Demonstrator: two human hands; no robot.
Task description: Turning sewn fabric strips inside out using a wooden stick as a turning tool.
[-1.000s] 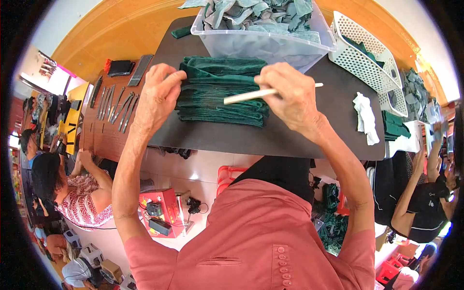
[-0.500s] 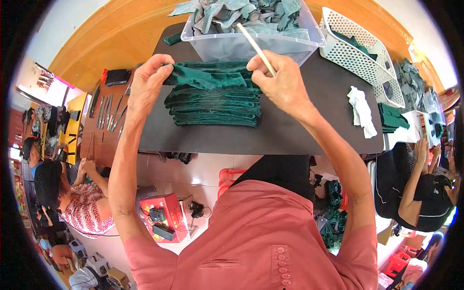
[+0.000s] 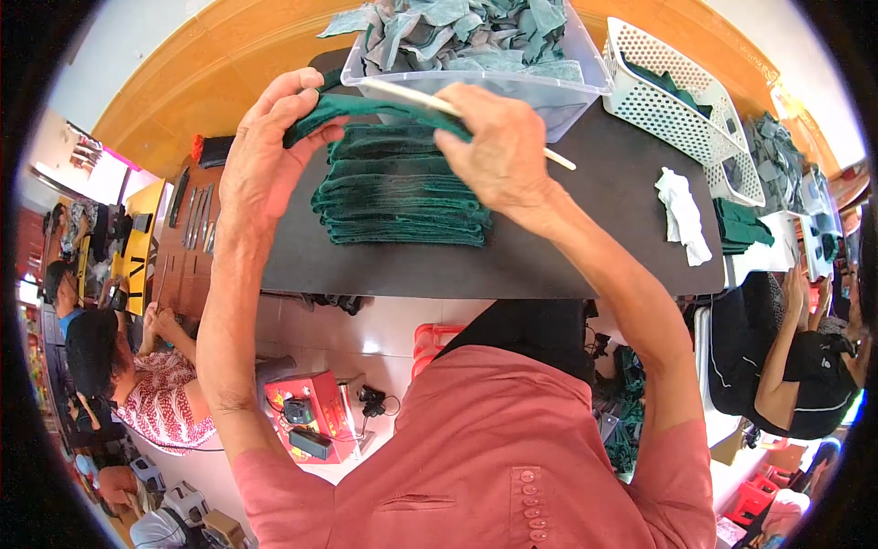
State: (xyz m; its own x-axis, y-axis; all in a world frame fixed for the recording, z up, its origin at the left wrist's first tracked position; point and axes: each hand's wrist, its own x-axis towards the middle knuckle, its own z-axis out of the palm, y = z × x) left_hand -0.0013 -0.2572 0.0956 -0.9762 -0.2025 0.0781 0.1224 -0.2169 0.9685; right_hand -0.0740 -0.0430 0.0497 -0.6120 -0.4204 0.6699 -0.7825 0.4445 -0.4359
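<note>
A strip of dark green velvety cloth [image 3: 380, 105] is raised above the far end of a stack. Its left end sits between the thumb and fingers of my left hand [image 3: 273, 137]. My right hand [image 3: 498, 146] is closed around a thin pale stick [image 3: 560, 159], which slants across the raised cloth. The right end of the cloth meets my right fingers; whether they pinch it too is hidden. Below both hands lies the neat stack of folded green velvety pieces [image 3: 402, 206] on the dark tabletop [image 3: 567, 247].
Beyond the stack stands a clear plastic bin [image 3: 476, 91] heaped with grey-green scraps. White perforated baskets [image 3: 663, 101] are at the far right, near a crumpled white cloth [image 3: 681, 215]. Metal tools [image 3: 197, 217] lie on the left. Other people sit on both sides.
My left hand has moved up and away with the cloth, lifting it off the stack. The stick in my right hand has swung from steep to nearly level across the cloth.
</note>
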